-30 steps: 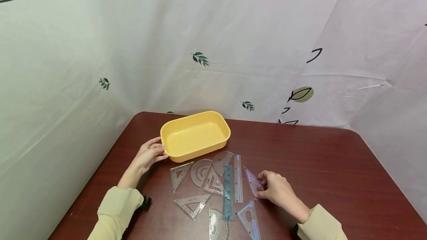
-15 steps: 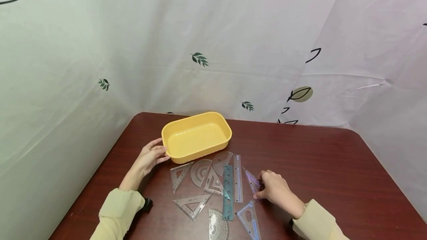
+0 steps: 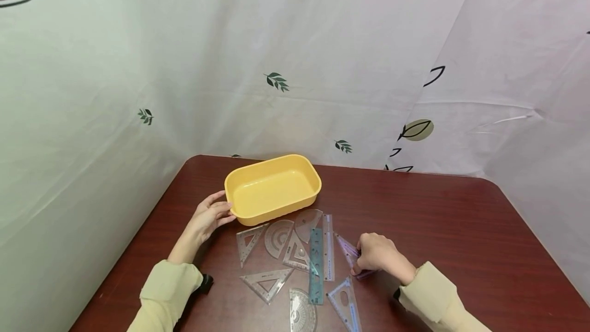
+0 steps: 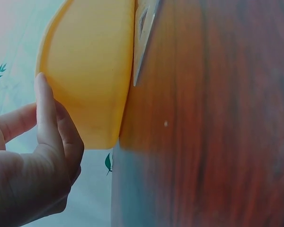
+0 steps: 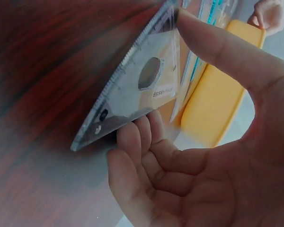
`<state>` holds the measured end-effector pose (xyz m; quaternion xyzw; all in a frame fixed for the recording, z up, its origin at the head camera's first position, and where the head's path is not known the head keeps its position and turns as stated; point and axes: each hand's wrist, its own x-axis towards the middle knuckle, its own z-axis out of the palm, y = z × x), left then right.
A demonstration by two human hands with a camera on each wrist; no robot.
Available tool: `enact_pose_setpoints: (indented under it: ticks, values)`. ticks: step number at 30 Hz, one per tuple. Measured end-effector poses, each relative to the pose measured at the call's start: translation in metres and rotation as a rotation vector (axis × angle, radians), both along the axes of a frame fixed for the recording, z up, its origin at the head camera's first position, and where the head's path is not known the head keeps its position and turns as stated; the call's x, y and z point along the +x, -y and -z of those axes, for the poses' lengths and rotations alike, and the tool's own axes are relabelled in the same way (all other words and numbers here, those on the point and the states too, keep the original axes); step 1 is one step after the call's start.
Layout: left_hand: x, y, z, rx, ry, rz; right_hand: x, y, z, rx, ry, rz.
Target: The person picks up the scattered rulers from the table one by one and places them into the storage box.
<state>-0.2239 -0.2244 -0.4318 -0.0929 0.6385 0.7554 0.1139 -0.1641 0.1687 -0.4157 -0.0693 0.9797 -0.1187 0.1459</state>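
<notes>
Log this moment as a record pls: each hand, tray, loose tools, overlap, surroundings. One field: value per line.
left_hand: left hand, fingers touching the left end of the yellow tray
right_hand: right hand, holding a purple-marked set square between thumb and fingers
tray_position: beyond the drawing tools, toward the backdrop
rulers: teal ruler; clear ruler on its right
other_tools: three clear set squares, three protractors, blue-marked set square
overlap: teal ruler crosses one clear set square's corner
surface: reddish-brown table
backdrop: white fabric with leaf prints
</notes>
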Motion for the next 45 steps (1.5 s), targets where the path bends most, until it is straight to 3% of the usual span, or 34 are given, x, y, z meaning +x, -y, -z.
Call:
enact_pose_setpoints:
  ticks: [9, 16, 23, 31, 45]
  values:
    - [-0.001, -0.001, 0.001, -0.004, 0.007, -0.009, -0.001, -0.005, 0.002, -0.085, 0.021, 0.057]
    - [-0.001, 0.0, 0.0, 0.005, 0.012, -0.017, 0.0, -0.01, 0.003, -0.202, -0.007, 0.029]
    - [-0.001, 0.0, 0.001, 0.001, 0.014, -0.021, -0.007, -0.014, -0.005, -0.335, 0.073, 0.014]
    - [-0.001, 0.0, 0.001, 0.004, 0.007, -0.016, -0.012, -0.018, -0.01, -0.398, 0.126, 0.033]
    - [0.0, -0.001, 0.001, 0.019, 0.02, -0.027, -0.031, -0.002, -0.03, -0.43, 0.082, -0.032]
